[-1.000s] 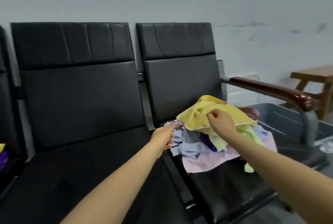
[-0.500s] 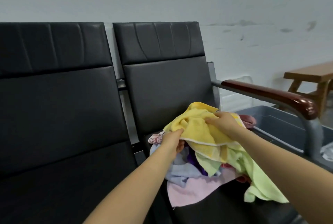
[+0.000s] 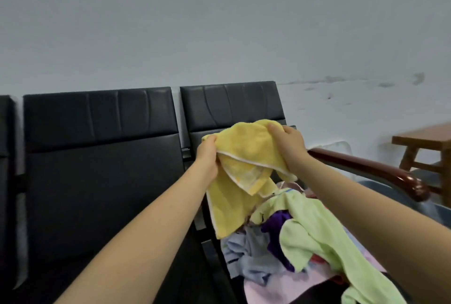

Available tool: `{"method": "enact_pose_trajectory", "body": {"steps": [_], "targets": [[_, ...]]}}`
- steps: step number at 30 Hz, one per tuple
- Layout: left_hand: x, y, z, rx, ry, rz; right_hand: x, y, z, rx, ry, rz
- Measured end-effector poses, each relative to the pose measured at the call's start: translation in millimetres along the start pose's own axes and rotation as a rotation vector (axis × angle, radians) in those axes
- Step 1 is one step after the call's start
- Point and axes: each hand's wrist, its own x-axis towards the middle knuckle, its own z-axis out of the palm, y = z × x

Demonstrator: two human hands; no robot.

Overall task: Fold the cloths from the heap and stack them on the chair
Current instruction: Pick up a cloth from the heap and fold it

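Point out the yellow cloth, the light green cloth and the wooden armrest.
yellow cloth [image 3: 244, 147]: head view, on its upper face between the two hands.
light green cloth [image 3: 314, 233]: head view, on the broad middle of it, atop the heap.
wooden armrest [image 3: 366, 165]: head view, on the top of its red-brown rail.

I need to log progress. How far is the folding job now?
Done: no folded cloth shows on the seat of the left chair. In hand: left hand and right hand grip the yellow cloth, lifted above the heap. Left: fold it, then the green, purple, blue and pink cloths.

Both arms outstretched, grips clenched
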Motion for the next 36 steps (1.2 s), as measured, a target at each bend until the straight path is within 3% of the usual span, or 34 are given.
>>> {"method": "enact_pose_trajectory", "body": {"steps": [9,15,19,23,25,27,29,30,33,36], "targets": [[-58.4,61.4,-169.6,0.208,0.261,0.162,-95.5,-32.7,126.7,0.084,-0.301,-0.062],[-132.5,-7.2,-333.9,0.532,0.391,-0.057,-205.1,42.6,208.8,-0.055,-0.58,0.164],[-182.6,-51.4,-397.0,0.404,0.448,-0.2,-264.8,86.2,239.2,-0.128,-0.685,0.325],[-211.1,-72.4,-420.2,0.313,0.385,-0.259,-283.7,115.6,248.2,-0.223,-0.779,0.516],[-217.1,-71.3,-422.0,0.322,0.347,-0.276,-285.2,119.3,250.0,-0.433,-0.776,0.387],[-220.9,-69.9,-423.1,0.351,0.297,-0.258,-286.6,118.8,248.8,-0.679,-0.676,-0.03],[-224.2,-71.8,-426.0,0.35,0.262,-0.245,-294.0,110.5,247.7,-0.661,-0.643,-0.484],[-224.9,-72.8,-427.6,0.339,0.251,-0.233,-298.9,105.4,246.5,-0.607,-0.701,-0.614],[-226.3,-73.4,-429.1,0.327,0.219,-0.207,-318.8,102.5,250.1,-0.741,-0.962,-0.726],[-228.7,-75.9,-424.8,0.31,0.146,-0.209,-326.3,108.6,258.7,-0.907,-1.032,-0.755]]}}
